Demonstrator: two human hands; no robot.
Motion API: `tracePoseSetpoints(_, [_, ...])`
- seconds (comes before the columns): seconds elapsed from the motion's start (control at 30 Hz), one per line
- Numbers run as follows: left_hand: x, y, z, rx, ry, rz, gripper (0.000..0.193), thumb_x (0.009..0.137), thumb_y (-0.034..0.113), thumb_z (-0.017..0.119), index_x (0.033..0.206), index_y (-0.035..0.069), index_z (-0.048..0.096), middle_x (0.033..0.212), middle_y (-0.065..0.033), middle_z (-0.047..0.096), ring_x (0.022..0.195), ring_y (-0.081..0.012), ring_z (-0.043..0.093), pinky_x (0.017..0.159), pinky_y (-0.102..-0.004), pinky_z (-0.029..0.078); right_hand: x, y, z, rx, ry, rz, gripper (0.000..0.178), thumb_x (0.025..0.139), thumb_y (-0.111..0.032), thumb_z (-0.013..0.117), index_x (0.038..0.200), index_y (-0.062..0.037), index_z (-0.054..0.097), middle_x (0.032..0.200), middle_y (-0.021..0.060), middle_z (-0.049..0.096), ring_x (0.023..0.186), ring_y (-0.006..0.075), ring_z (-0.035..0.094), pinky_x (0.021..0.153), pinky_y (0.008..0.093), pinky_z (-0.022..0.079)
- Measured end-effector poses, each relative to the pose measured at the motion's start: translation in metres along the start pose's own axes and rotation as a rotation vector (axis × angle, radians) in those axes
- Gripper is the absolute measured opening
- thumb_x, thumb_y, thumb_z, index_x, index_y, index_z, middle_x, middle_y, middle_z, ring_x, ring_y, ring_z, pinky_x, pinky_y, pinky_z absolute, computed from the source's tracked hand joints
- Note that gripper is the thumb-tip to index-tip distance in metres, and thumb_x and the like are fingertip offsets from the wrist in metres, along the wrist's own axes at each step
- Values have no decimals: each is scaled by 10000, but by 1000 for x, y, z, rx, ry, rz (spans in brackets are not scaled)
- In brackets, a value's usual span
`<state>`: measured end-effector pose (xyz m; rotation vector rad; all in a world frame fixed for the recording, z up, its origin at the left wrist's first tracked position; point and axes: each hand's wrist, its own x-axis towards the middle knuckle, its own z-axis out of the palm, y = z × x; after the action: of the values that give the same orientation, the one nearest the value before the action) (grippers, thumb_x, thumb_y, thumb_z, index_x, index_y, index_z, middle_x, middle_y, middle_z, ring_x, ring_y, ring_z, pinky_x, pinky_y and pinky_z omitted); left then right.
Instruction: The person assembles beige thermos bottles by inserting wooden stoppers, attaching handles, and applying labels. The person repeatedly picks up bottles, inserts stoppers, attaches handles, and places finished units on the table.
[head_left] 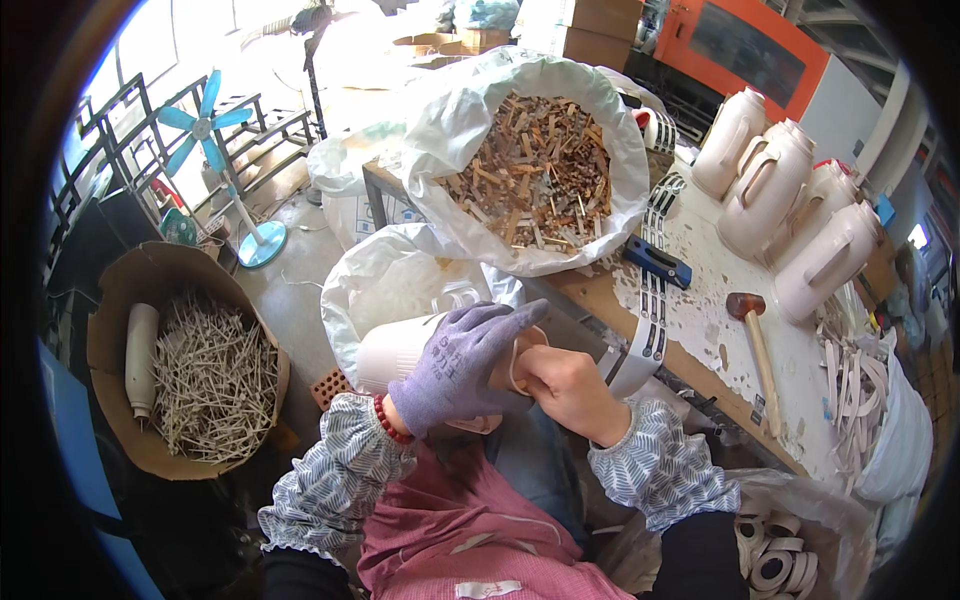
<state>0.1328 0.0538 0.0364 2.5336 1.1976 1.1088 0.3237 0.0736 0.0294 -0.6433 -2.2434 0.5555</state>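
Observation:
A pale cream plastic jug [390,352] with a ribbed side lies tilted above my lap, its mouth towards my right. My left hand [462,362], in a purple-grey glove, is wrapped over the jug's body near that mouth. Bare and closed in a pinch, my right hand [572,388] is at the mouth's rim. Whatever sits between its fingertips is hidden. Beyond the jug, an open white sack [375,272] stands on the floor.
A sack of brown scraps [425,130] rests at the workbench's [715,375] left end. The bench holds several cream jugs [768,195], a mallet [765,375] and a blue-black tool [657,262]. A carton [110,370] of thin sticks stands left, near a blue fan [262,245]. Rings [772,568] fill a bag at lower right.

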Motion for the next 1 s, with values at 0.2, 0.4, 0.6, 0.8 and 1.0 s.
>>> tracePoseSetpoints(0.2, [-5,1,-2,-27,8,24,934,564,357,861,1369,78,478,1235,-121,601,1159,-370,541,1008,-472,402,-4,-2,9,-135,15,-17,126,776,-40,618,899,-58,635,854,137,633,793,339,637,666,400,518])
tracePoseSetpoints(0.4, [0,16,-2,53,-113,9,922,577,321,831,1384,93,450,1194,-124,605,1107,-339,564,960,-445,417,-6,-8,5,-115,-74,84,144,796,-140,633,920,-77,671,921,125,656,825,321,646,701,391,518])
tracePoseSetpoints(0.6, [-2,22,7,69,-131,69,915,600,324,804,1416,154,425,1159,-102,614,1069,-324,571,949,-449,412,-11,-1,-12,175,-226,148,84,751,-45,654,827,-20,679,790,138,660,737,283,655,689,353,513])
tracePoseSetpoints(0.8, [-2,39,-2,20,-177,91,887,561,325,841,1357,137,497,1088,-79,620,1045,-303,586,962,-483,412,-9,-13,-39,210,-547,88,110,819,-38,633,901,-7,700,843,101,698,777,189,672,713,301,521])
tracePoseSetpoints(1.0, [-41,54,-117,-246,325,6,829,664,330,829,1350,59,450,1189,-77,581,1119,-287,555,1013,-474,424,49,58,-75,162,162,260,168,847,-44,623,1003,-17,679,876,122,694,777,221,672,721,305,525])
